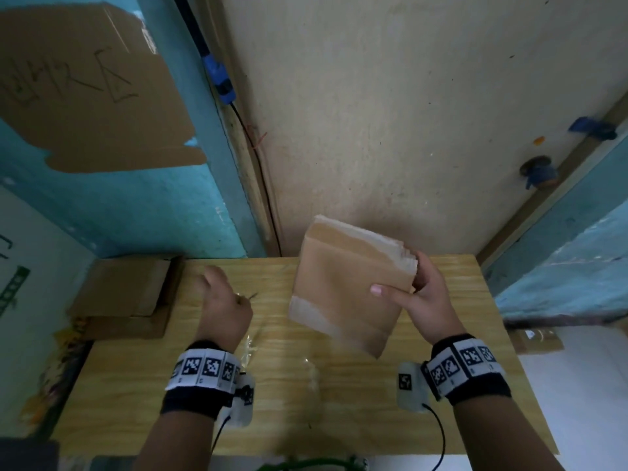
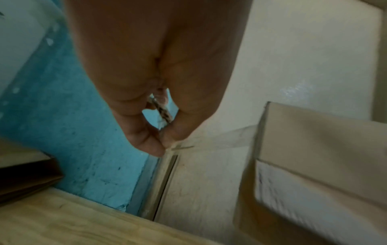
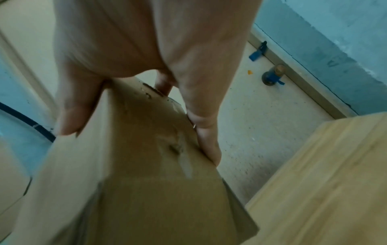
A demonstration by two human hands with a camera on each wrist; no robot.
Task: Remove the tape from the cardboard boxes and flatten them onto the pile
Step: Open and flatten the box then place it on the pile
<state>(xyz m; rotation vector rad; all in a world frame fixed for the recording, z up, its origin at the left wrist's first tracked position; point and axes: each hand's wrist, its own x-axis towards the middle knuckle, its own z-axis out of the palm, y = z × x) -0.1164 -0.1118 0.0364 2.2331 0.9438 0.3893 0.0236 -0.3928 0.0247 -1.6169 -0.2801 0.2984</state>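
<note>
My right hand (image 1: 419,297) grips the tan, partly collapsed cardboard box (image 1: 343,287) at its upper right edge, thumb across the near face and fingers curled behind, so the box hangs tilted above the pale wooden table (image 1: 441,385). My left hand (image 1: 222,300) is off to the side over the table, thumb and forefinger pinched together on a thin strip of clear tape (image 2: 220,139) (the wrist view shows it stretched from my fingertips to the box edge, so it does not look fully off). I judge I am in the middle of the stripping step: one strip is coming away, and a whitish taped patch (image 1: 306,309) still shows at the lower left corner of the box. The next move, as I read it, calls for pulling this strip free and letting it go, then picking at the remaining patch before pressing the box flat. The pile of flattened brown cardboard (image 1: 125,294) lies at the far left corner of the table, well apart from the box, so I would have to carry the box leftward across. Crumpled clear tape scraps (image 1: 312,375) lie on the table between my wrists and could stick to the cardboard. A large brown cardboard sheet (image 1: 85,90) leans on the blue wall beyond.
</note>
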